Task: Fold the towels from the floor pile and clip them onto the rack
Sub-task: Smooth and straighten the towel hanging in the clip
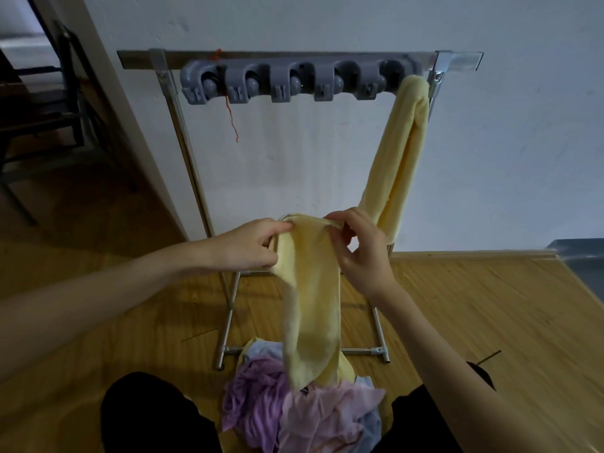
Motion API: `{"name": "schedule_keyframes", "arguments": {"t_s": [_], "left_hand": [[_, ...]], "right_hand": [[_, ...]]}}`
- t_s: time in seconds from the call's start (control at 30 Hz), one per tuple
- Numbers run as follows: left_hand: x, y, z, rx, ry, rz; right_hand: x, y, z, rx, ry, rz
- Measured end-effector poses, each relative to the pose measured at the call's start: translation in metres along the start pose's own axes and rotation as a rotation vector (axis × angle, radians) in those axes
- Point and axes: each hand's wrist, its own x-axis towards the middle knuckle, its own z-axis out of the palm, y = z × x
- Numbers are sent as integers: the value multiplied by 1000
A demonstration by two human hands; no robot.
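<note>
Hands are pinching the top edge of a pale yellow terry towel point(310, 289), folded lengthwise into a long soft strip. The left hand point(248, 245) is gripping the towel's left corner between curled fingers and thumb, while the right hand point(362, 250) is pinching the right corner, its fingers bent over the fabric. Below the grip, the strip is hanging straight down, its lower end meeting a crumpled floor pile of lilac, pink and pale blue towels point(294, 410). Exactly where the yellow strip ends among the heap is hard to make out.

Beyond the hands, a tubular silver metal rack point(183, 132) is standing against a white plaster wall point(327, 24). Across its top bar, a grey plastic strip of five rounded clip holders point(284, 81) is running left to right. Up and to the right of the grip, a second yellow fluffy towel point(398, 152) is hanging doubled over from the rightmost holder, its lower end passing behind the right hand. A thin orange thread point(232, 120) is dangling from the holder strip above the left hand.

Underneath, a glossy wooden plank floor point(457, 305) is spreading out, blurred towards the frame's edges. The person's dark-clothed knees point(147, 416) are flanking the pile, cut off by the bottom edge. At far left, dark furniture point(42, 103) is sitting in shadow, its shape unclear.
</note>
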Motion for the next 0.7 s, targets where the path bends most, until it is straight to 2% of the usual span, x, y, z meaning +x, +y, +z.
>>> {"name": "schedule_keyframes", "arguments": {"t_s": [0.3, 0.47, 0.7], "left_hand": [[1, -6, 7, -237, 73, -21], [-2, -2, 11, -211, 109, 46], [-2, -1, 15, -234, 99, 42]], "right_hand": [[-24, -4, 16, -14, -137, -91], [-29, -8, 24, -2, -151, -104], [-35, -6, 28, -35, -232, -117]]}}
